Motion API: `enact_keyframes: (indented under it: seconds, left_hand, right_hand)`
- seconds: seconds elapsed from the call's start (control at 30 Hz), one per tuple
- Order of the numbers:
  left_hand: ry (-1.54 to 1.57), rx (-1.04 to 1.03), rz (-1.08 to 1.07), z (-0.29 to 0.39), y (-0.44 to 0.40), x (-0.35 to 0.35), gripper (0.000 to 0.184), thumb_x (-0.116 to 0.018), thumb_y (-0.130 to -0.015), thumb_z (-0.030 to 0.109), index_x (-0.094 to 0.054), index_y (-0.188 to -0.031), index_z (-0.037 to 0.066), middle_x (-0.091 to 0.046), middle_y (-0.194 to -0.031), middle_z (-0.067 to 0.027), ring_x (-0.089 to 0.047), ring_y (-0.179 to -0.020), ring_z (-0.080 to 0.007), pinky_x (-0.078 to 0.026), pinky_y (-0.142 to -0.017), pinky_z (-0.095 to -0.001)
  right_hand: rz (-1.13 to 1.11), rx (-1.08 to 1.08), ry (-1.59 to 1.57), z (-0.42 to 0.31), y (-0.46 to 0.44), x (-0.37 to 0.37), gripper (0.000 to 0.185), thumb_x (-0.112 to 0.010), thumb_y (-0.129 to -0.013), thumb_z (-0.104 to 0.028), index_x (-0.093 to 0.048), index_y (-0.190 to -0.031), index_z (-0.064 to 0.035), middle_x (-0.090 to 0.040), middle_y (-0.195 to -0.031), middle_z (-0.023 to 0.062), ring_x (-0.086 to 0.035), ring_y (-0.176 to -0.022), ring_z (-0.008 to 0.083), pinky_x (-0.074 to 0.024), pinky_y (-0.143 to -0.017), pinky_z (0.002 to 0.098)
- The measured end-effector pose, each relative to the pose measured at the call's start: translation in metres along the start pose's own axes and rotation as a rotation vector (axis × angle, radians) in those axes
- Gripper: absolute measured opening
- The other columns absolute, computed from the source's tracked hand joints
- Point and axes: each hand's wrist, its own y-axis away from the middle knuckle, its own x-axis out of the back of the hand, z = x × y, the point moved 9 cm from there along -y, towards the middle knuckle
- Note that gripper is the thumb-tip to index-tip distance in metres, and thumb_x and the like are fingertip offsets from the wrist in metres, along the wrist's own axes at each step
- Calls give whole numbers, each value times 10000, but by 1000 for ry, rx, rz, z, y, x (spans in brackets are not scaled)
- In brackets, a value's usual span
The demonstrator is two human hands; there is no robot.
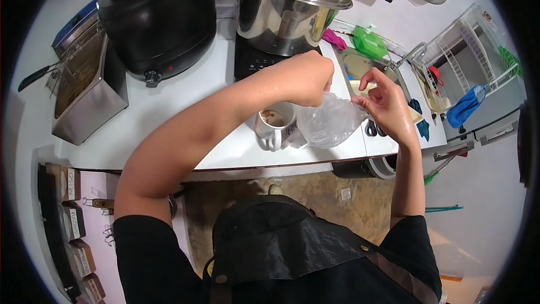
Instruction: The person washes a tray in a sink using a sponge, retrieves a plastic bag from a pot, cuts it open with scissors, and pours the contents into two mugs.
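A clear, crumpled plastic bag [329, 121] hangs over the front part of the white counter between my two hands. My left hand [315, 77] is closed in a fist at the bag's upper left edge, its fingertips turned away from view. On the other side, my right hand [388, 104] has curled fingers, with the thumb at the bag's right edge; the exact grip is partly hidden. Just left of the bag stands a white mug [275, 125] with brown residue or liquid inside, below my left wrist. Black scissor handles [371, 129] show beneath my right hand.
A large steel pot [287, 17] stands on a black induction cooker [253, 59]. Left of it are a black soup kettle [160, 25] and a steel fryer [93, 95] with a basket. A sink [360, 65], green soap bottle [369, 42] and dish rack [467, 50] are at right.
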Motion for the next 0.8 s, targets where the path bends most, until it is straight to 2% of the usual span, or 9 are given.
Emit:
enact_keyframes:
  seconds: [0.37,0.8]
  left_hand:
    - [23,-15,3,-3,7,-3,241,-530,-737,-12,-685,-918,-44,-658,-838,-242,-664,-782,-323,-523,-754,-349]
    - [129,-5,1,-16,6,-10,267,-551,-710,8,-696,-932,-22,-677,-814,-203,-679,-736,-246,-527,-725,-304]
  right_hand:
    - [51,-32,31,0,0,9,273,-713,-779,-47,-446,-835,-32,-375,-497,-10,-298,-496,44,-248,-462,240]
    - [102,10,42,2,-7,15,263,-713,-781,-50,-454,-821,-31,-361,-510,-9,-312,-501,47,-258,-465,239]
